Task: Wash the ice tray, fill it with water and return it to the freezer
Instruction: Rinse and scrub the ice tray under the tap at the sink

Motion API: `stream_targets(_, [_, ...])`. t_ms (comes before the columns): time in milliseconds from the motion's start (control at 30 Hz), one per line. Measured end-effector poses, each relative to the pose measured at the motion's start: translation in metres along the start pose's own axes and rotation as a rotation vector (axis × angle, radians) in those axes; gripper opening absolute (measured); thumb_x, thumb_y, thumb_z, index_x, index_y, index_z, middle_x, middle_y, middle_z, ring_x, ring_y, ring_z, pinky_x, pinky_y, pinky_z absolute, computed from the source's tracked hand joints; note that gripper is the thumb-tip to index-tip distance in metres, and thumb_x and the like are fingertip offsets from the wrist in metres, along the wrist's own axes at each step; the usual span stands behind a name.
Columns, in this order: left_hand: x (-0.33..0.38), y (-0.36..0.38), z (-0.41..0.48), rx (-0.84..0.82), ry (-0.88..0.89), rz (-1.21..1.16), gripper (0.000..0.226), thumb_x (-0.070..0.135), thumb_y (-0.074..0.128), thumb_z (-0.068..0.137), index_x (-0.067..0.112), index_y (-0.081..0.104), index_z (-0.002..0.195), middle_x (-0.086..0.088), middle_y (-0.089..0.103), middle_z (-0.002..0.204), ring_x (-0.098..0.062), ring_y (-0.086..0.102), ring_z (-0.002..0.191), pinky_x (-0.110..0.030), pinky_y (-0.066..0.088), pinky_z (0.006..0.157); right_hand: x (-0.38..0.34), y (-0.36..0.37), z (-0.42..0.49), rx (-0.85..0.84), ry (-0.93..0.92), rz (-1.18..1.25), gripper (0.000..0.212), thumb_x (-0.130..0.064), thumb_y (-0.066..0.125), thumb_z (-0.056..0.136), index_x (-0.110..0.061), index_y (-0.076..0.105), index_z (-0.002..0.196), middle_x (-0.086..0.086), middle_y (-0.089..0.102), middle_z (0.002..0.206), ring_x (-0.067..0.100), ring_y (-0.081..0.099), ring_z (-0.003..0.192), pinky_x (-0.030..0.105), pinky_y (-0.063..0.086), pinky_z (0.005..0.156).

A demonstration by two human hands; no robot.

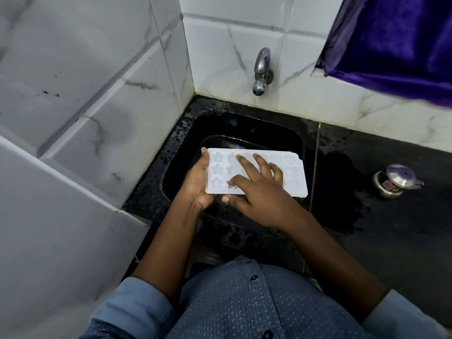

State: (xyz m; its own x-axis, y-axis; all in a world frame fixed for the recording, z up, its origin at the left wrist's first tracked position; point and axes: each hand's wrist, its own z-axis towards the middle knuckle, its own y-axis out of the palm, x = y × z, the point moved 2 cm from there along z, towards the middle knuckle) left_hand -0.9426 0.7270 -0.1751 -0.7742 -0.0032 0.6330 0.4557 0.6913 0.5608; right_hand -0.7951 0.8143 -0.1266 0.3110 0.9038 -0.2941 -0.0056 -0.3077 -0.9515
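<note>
- the ice tray (293, 178), white with star-shaped cups facing up, is held roughly level over the black sink (244, 126), not resting on anything i can make out.
- the left hand (198, 182) grips the tray's left end, its fingers (204, 151) curled over the far corner and the palm under the near one; this looks like the steadying hold.
- the right hand (259, 194) lies on top with its fingers (247, 165) straight and spread across the cups, pressing rather than grasping, and its thumb sits at the near edge. i judge this to be the rubbing part of the wash.
- holding it above the basin makes sense: drips fall into the sink and not onto the desk (391, 228).
- the tap (262, 69) sits on the back wall, beyond the tray; no stream shows from it, so rinsing and filling probably wait on it being opened and the tray being moved further back.
- a dark glossy dish (220, 143) lies in the sink right under the tray, taking up room there.
- on the desk, well to the right, stands a small steel pot with a purple lid (397, 183), beside a wet patch (337, 192).
- a purple curtain (391, 40) hangs at the upper right, and tiled wall (85, 94) closes in the left side, leaving little elbow room there.
- no freezer is in view.
</note>
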Motion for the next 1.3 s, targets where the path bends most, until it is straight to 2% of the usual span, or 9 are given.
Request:
stream_targets(133, [-0.002, 0.002, -0.002, -0.015, -0.013, -0.01, 0.081, 0.073, 0.032, 0.104, 0.007, 0.068, 0.134, -0.021, 0.072, 0.131, -0.036, 0.074, 0.114, -0.05, 0.06, 0.091, -0.001, 0.001, 0.0, -0.014, -0.023, 0.027, 0.076, -0.083, 0.02, 0.085, -0.036, 0.058, 0.13, -0.001, 0.003, 0.176, 0.03, -0.009, 0.161, 0.058, 0.0, 0.124])
stream_targets(233, [-0.004, 0.004, -0.004, -0.028, -0.008, -0.018, 0.08, 0.072, 0.031, 0.104, 0.007, 0.067, 0.133, -0.021, 0.073, 0.129, -0.035, 0.075, 0.112, -0.049, 0.063, 0.088, -0.002, -0.001, 0.0, 0.02, -0.031, 0.045, 0.061, -0.076, 0.028, 0.091, -0.034, 0.053, 0.128, 0.0, 0.003, 0.176, 0.031, -0.008, 0.161, 0.058, 0.002, 0.124])
stream_targets(367, [-0.005, 0.007, -0.005, -0.031, -0.024, -0.034, 0.078, 0.071, 0.034, 0.105, 0.007, 0.067, 0.133, -0.022, 0.073, 0.127, -0.035, 0.076, 0.107, -0.048, 0.065, 0.082, -0.008, -0.004, 0.005, -0.006, -0.08, 0.013, 0.041, -0.061, 0.049, 0.101, -0.036, 0.057, 0.132, 0.001, -0.003, 0.176, 0.033, -0.012, 0.16, 0.059, 0.0, 0.125])
stream_targets(533, [-0.006, 0.014, -0.006, -0.028, -0.073, -0.083, 0.076, 0.071, 0.04, 0.103, 0.006, 0.069, 0.128, -0.021, 0.076, 0.118, -0.036, 0.078, 0.099, -0.049, 0.066, 0.076, -0.015, -0.003, 0.012, -0.074, -0.081, 0.001, 0.045, -0.065, 0.049, 0.1, -0.044, 0.056, 0.139, 0.0, -0.005, 0.176, 0.032, -0.015, 0.16, 0.06, -0.004, 0.124])
stream_targets(700, [-0.006, 0.012, -0.008, -0.026, -0.066, -0.083, 0.077, 0.071, 0.039, 0.103, 0.006, 0.068, 0.133, -0.021, 0.075, 0.123, -0.036, 0.077, 0.103, -0.049, 0.066, 0.081, -0.018, -0.005, 0.011, -0.124, -0.086, 0.021, 0.045, -0.063, 0.05, 0.101, -0.043, 0.058, 0.14, -0.001, -0.005, 0.176, 0.031, -0.015, 0.16, 0.059, -0.005, 0.125])
stream_targets(833, [-0.006, 0.008, -0.008, -0.02, -0.057, -0.08, 0.08, 0.072, 0.043, 0.102, 0.005, 0.062, 0.142, -0.023, 0.068, 0.137, -0.037, 0.073, 0.111, -0.051, 0.063, 0.089, -0.02, -0.003, 0.012, -0.047, -0.086, -0.001, 0.039, -0.061, 0.048, 0.102, -0.043, 0.058, 0.135, -0.001, -0.001, 0.176, 0.032, -0.013, 0.16, 0.061, -0.007, 0.124])
stream_targets(1000, [-0.005, 0.007, -0.011, -0.034, -0.053, -0.074, 0.079, 0.072, 0.038, 0.103, 0.005, 0.069, 0.132, -0.021, 0.074, 0.124, -0.036, 0.077, 0.102, -0.049, 0.066, 0.081, -0.022, 0.0, 0.011, -0.065, -0.115, -0.009, 0.046, -0.066, 0.048, 0.1, -0.042, 0.057, 0.138, -0.001, -0.002, 0.176, 0.032, -0.013, 0.16, 0.061, -0.007, 0.124])
stream_targets(1100, [-0.004, 0.004, -0.01, -0.027, -0.037, -0.065, 0.082, 0.073, 0.041, 0.102, 0.005, 0.065, 0.14, -0.022, 0.069, 0.134, -0.036, 0.075, 0.107, -0.049, 0.065, 0.085, -0.02, -0.002, 0.01, -0.056, -0.101, -0.017, 0.048, -0.069, 0.043, 0.1, -0.044, 0.056, 0.139, 0.0, -0.002, 0.176, 0.033, -0.014, 0.16, 0.061, -0.008, 0.124])
stream_targets(1300, [-0.005, 0.003, -0.009, -0.046, -0.068, -0.05, 0.084, 0.076, 0.039, 0.1, 0.006, 0.067, 0.137, -0.024, 0.068, 0.137, -0.039, 0.073, 0.112, -0.055, 0.058, 0.096, -0.025, 0.002, 0.01, -0.059, -0.117, -0.043, 0.051, -0.07, 0.045, 0.099, -0.041, 0.056, 0.139, 0.001, -0.004, 0.176, 0.033, -0.014, 0.16, 0.062, -0.006, 0.124])
